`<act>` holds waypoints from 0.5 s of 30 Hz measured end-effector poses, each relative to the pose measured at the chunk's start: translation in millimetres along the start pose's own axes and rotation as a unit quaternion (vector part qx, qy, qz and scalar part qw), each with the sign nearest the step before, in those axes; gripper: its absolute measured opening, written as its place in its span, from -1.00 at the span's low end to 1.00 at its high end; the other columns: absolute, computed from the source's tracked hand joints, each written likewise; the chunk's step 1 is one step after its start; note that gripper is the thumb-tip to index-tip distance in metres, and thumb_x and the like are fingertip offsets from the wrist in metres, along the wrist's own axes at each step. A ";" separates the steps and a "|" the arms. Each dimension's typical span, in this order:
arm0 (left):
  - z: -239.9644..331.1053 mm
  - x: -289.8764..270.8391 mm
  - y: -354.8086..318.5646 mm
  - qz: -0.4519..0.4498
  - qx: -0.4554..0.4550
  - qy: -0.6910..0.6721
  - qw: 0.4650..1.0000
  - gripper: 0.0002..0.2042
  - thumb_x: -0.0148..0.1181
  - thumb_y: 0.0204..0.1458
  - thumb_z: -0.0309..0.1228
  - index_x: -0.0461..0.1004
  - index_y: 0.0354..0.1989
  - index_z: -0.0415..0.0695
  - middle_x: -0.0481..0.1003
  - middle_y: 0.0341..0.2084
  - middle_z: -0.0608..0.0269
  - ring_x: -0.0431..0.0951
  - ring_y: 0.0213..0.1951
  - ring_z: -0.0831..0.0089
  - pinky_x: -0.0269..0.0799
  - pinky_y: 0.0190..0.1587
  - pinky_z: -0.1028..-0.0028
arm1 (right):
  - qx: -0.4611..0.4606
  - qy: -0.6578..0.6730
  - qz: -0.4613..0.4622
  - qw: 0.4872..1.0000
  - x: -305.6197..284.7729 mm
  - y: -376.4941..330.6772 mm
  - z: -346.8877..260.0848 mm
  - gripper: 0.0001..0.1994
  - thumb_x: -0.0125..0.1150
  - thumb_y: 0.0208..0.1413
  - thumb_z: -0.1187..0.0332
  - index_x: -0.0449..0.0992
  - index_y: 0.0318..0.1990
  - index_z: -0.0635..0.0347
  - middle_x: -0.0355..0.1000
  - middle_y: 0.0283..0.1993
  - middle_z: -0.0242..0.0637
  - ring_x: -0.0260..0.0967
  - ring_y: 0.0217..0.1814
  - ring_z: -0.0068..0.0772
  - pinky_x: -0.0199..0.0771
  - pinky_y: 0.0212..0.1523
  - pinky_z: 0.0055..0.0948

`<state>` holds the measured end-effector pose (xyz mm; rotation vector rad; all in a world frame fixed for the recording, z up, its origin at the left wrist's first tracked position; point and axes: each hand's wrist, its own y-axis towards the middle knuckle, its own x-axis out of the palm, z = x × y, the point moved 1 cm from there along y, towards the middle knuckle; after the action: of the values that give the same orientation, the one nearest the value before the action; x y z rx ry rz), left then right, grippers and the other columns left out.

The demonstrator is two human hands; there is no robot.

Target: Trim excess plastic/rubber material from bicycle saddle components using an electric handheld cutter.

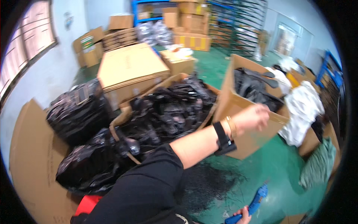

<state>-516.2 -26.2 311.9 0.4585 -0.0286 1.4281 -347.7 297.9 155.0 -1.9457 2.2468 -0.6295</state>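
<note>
My left hand [254,117] reaches out to the right on a black-sleeved arm, with a black wrist strap and a gold bangle at the wrist. Its fingers curl over the near rim of an open cardboard box [238,108] that holds black items [253,89]. At the bottom edge, my right hand [244,216] grips a blue gun-shaped hand tool [257,201] that points up and to the right; only part of this hand shows.
A wide open carton [126,112] heaped with black bagged goods [171,108] sits in the middle, with black plastic sacks [80,112] to its left. A closed flat carton [130,69] lies behind. White cloth [304,108] fills boxes at right. Green floor [276,175] carries dark debris. Stacked cartons and blue shelving stand behind.
</note>
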 end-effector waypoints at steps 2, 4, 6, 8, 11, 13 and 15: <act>-1.0 -2.5 -60.6 -0.033 -0.033 0.039 0.998 -0.73 0.04 0.18 -0.35 0.37 -0.02 -0.22 0.46 -0.25 0.30 0.50 -0.35 0.56 0.46 -0.36 0.53 | 0.000 0.003 -0.014 1.000 -1.8 3.4 -2.4 -0.85 0.22 0.06 0.35 0.39 -0.45 0.15 0.31 -0.56 -0.39 0.24 -0.55 -0.49 0.30 -0.50 -0.45; -4.1 -29.4 -126.1 -0.002 -0.055 0.129 0.990 -0.72 0.01 0.21 -0.29 0.39 -0.01 -0.20 0.47 -0.28 0.32 0.49 -0.30 0.59 0.45 -0.33 0.54 | -0.004 -0.009 -0.046 0.999 9.1 2.1 -8.3 -0.85 0.22 0.05 0.33 0.38 -0.42 0.15 0.30 -0.54 -0.38 0.25 -0.51 -0.47 0.28 -0.46 -0.46; 11.1 -43.5 -199.6 0.094 -0.129 0.108 0.981 -0.73 0.02 0.20 -0.28 0.40 -0.02 -0.15 0.46 -0.33 0.38 0.47 -0.31 0.62 0.41 -0.31 0.59 | 0.000 -0.043 -0.039 0.998 18.4 -1.5 -15.6 -0.82 0.24 0.04 0.30 0.38 -0.41 0.15 0.30 -0.53 -0.37 0.25 -0.48 -0.47 0.27 -0.42 -0.46; -17.5 -78.8 -271.2 0.203 -0.120 0.108 0.966 -0.79 0.07 0.18 -0.31 0.43 -0.08 -0.11 0.46 -0.35 0.42 0.44 -0.34 0.64 0.39 -0.30 0.62 | 0.021 -0.051 -0.025 0.998 25.5 3.9 -11.9 -0.77 0.27 0.02 0.22 0.38 -0.44 0.13 0.28 -0.52 -0.37 0.22 -0.46 -0.47 0.25 -0.38 -0.48; -46.2 -112.8 -388.1 0.290 -0.201 0.207 0.913 -0.82 0.06 0.17 -0.37 0.44 -0.10 -0.12 0.48 -0.38 0.39 0.46 -0.32 0.59 0.43 -0.27 0.56 | 0.065 -0.061 -0.052 0.995 25.5 17.5 -2.7 -0.74 0.29 0.02 0.17 0.38 -0.45 0.11 0.28 -0.52 -0.38 0.21 -0.46 -0.47 0.25 -0.37 -0.48; -38.4 -106.5 -455.3 0.353 -0.203 0.317 0.857 -0.85 0.09 0.11 -0.40 0.49 -0.22 -0.19 0.53 -0.36 0.27 0.52 -0.30 0.46 0.45 -0.17 0.45 | 0.044 -0.089 -0.042 0.994 22.8 27.0 6.3 -0.71 0.29 0.02 0.11 0.38 -0.46 0.10 0.28 -0.52 -0.39 0.21 -0.46 -0.47 0.24 -0.37 -0.47; -66.7 -124.5 -551.7 0.398 -0.256 0.434 0.766 -0.81 0.11 0.04 -0.33 0.53 -0.27 -0.17 0.55 -0.37 0.10 0.57 -0.23 0.28 0.45 -0.13 0.39 | 0.064 -0.087 -0.075 0.991 24.8 36.6 14.4 -0.70 0.28 0.03 0.10 0.38 -0.45 0.10 0.28 -0.52 -0.39 0.22 -0.45 -0.47 0.25 -0.38 -0.47</act>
<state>-25.6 -161.3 56.1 -0.8102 0.1519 2.2560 -380.9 273.9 133.0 -2.0329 1.9234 -0.5789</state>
